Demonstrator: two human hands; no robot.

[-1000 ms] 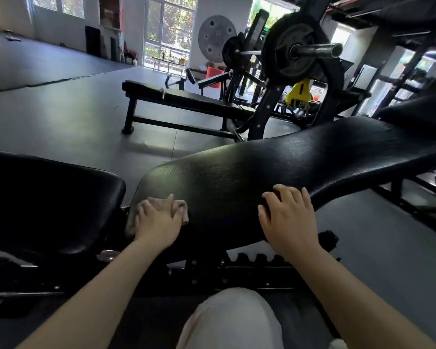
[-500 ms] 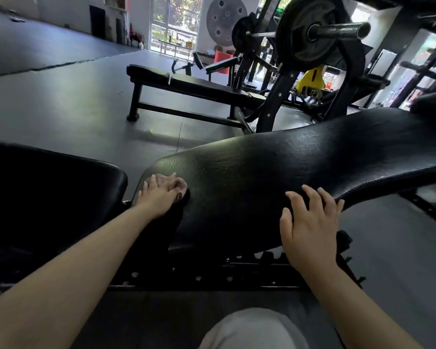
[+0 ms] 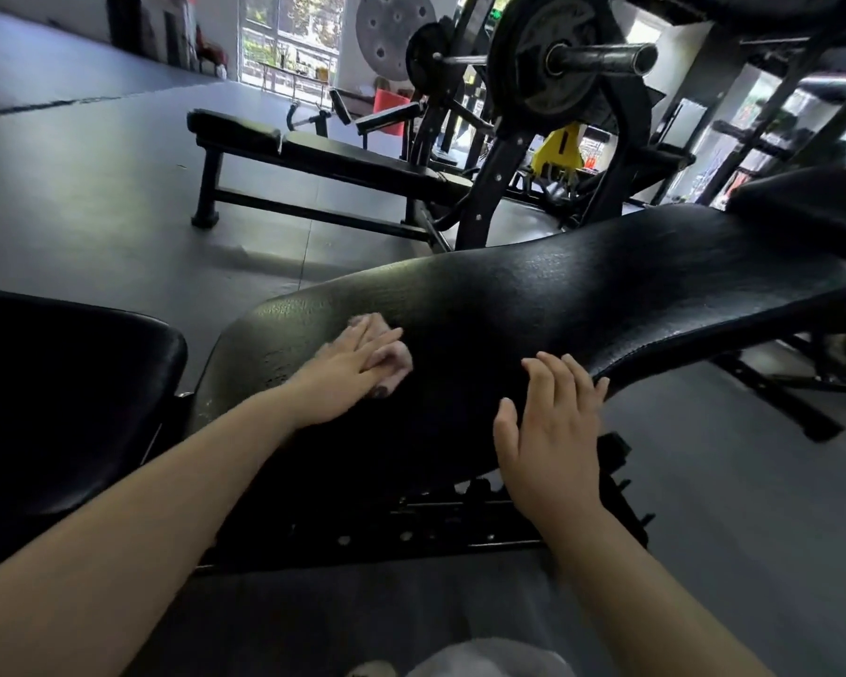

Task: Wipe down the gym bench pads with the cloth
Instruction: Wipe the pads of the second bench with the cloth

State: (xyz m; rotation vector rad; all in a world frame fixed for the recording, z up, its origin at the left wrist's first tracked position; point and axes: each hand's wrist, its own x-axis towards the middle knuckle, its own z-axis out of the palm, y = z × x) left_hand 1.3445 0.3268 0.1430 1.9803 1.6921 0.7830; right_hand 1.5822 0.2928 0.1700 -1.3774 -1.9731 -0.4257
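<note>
1. Back pad (image 3: 582, 305): black textured vinyl, long and gently curved, with creases near its left end.
2. Seat pad (image 3: 59, 383): black, just beside the back pad's left end.
3. Left hand (image 3: 348, 366): fingers straight, pressing the pale cloth (image 3: 396, 356) flat on the back pad.
4. Right hand (image 3: 553, 427): fingers spread, resting flat on the pad's near edge.
5. Room: grey matte floor (image 3: 94, 197); flat bench (image 3: 323, 158) behind; loaded barbell plate (image 3: 548, 61) on a rack; bright windows at the far wall.

Flat bench (image 3: 313, 153) beside loaded barbell rack (image 3: 558, 66)
</note>
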